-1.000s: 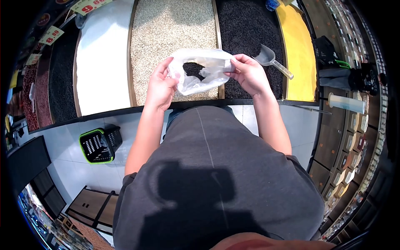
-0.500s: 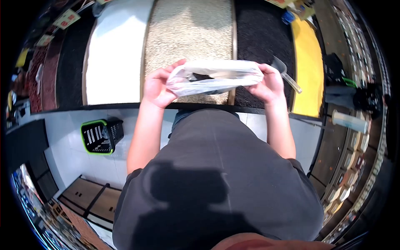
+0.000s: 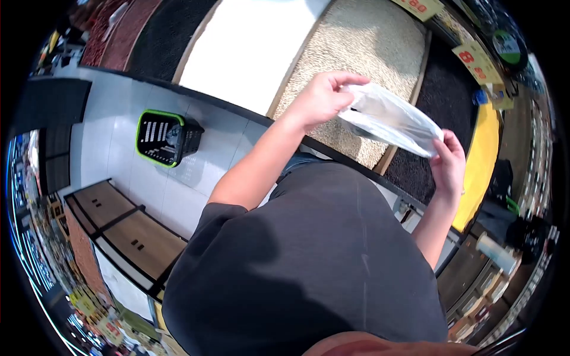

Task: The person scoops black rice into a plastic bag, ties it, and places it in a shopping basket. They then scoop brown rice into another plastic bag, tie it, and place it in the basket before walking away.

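Observation:
A translucent white plastic bag (image 3: 396, 118) is stretched between my two hands above the bins, its mouth partly spread. My left hand (image 3: 325, 99) pinches the bag's upper left edge between thumb and fingers. At the lower right end, my right hand (image 3: 449, 159) grips the bag's other edge. Beneath the bag lies a bin of pale beige grain (image 3: 356, 53). Beside it, under the right end of the bag, is a bin of black grain (image 3: 444, 89). The scoop seen earlier is mostly hidden now behind my right hand and wrist.
White grain or powder (image 3: 249, 53) fills a bin at the left; a yellow one (image 3: 480, 157) lies at the right. A price sign (image 3: 477, 63) stands at the far edge. A black basket with a green rim (image 3: 140, 133) sits on the tiled floor.
My view has turned, so bins and basket appear tilted and shifted right. The bag now slants down to the right, with my left hand higher than my right. Both hands keep hold of it.

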`<state>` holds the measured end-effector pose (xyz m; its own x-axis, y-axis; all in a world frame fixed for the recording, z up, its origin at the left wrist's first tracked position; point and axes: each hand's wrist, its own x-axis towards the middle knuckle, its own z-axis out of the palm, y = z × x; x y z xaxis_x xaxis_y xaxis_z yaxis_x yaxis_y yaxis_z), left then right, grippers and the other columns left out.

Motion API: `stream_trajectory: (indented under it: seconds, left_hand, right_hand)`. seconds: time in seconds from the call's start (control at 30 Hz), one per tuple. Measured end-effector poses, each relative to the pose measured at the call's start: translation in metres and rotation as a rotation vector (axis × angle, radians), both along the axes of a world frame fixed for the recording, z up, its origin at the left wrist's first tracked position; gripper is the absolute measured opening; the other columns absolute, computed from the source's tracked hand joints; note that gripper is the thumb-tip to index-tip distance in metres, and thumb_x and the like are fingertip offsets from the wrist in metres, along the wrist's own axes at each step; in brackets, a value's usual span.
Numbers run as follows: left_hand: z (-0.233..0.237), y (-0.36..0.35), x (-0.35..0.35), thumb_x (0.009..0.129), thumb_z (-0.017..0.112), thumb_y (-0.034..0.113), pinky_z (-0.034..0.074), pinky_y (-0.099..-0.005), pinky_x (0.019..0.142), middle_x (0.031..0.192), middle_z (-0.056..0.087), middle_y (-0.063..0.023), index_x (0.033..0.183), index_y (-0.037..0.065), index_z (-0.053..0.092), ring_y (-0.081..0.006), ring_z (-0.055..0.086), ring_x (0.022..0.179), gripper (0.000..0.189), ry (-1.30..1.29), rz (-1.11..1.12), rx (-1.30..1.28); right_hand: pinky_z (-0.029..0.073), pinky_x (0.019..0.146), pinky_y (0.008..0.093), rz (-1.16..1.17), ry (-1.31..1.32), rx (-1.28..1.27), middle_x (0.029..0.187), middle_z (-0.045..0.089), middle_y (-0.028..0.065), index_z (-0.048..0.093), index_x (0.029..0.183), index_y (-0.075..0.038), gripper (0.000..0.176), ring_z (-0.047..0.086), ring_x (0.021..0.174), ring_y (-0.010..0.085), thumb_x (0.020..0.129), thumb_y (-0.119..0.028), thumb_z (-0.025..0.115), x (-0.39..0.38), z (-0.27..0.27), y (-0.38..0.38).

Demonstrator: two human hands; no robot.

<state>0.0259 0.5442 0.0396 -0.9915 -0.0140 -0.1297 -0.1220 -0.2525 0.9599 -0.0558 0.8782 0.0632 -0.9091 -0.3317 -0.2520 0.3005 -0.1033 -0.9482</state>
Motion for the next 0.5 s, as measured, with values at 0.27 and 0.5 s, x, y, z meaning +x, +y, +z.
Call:
stream_trajectory:
  seconds: [0.27,0.5]
  left_hand:
    - [0.009,-0.012,-0.015,0.084,0.055,0.004,0.056,-0.0389,0.079,0.096,0.069,-0.0121,0.109,0.011,0.075,-0.0286,0.068,0.083,0.033,0.311,0.281,-1.135]
    - [-0.015,-0.025,-0.054,0.090,0.049,0.011,0.055,-0.0406,0.081,0.095,0.073,-0.0145,0.100,0.007,0.070,-0.0280,0.070,0.087,0.023,0.075,-0.061,-1.124]
  right_hand:
    - [0.052,0.068,0.0364,-0.303,0.783,1.151,0.082,0.063,0.0116,0.069,0.101,-0.002,0.017,0.061,0.069,0.0242,0.084,-0.001,0.063,0.023,0.024,-0.052]
    - [0.053,0.071,0.0307,-0.382,0.376,0.716,0.092,0.068,0.0091,0.065,0.103,0.001,0.014,0.065,0.078,0.0167,0.094,-0.008,0.061,0.019,0.011,-0.047]
